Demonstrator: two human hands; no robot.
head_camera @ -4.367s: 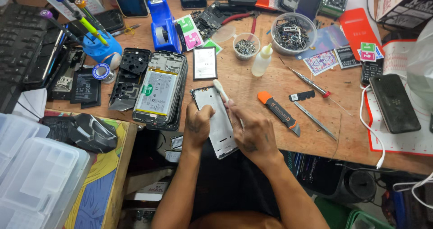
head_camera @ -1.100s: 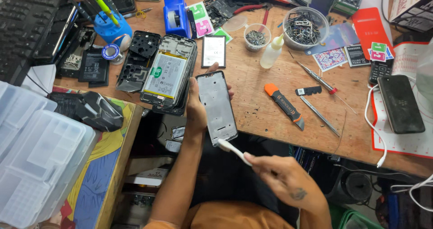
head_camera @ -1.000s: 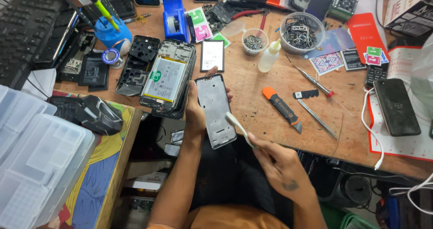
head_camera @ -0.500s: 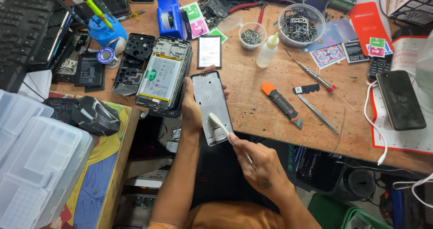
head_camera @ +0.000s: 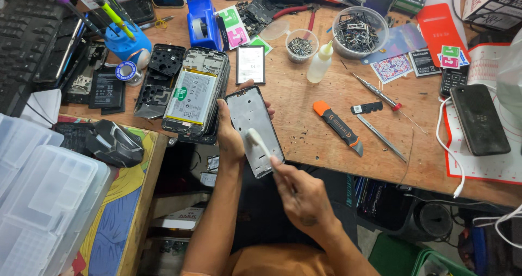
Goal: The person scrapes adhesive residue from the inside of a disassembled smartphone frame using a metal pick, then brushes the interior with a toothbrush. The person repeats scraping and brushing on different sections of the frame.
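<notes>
A grey rectangular metal phone frame is held above the front edge of the brown wooden workbench, tilted with its far end toward the bench; it is clasped along its left side by the left hand, thumb on the near face and fingertips curled round the far edge. A white plastic brush with a pale head is pinched in the right hand, fingers pressed together on its handle, the head laid on the lower middle of the frame. Just left of the frame, an opened black phone body with a white battery is seen lying on the bench, touching a black plastic inner cover further left. Beyond the frame's far end a small black-bordered rectangular screen panel lies flat. To the right of the frame an orange-and-black utility knife is laid, and well beyond it a black phone on a white mat with red grid lines. Behind the frame, further off, a small clear squeeze bottle with a yellow tip stands upright beside a clear round bowl of small metal parts
</notes>
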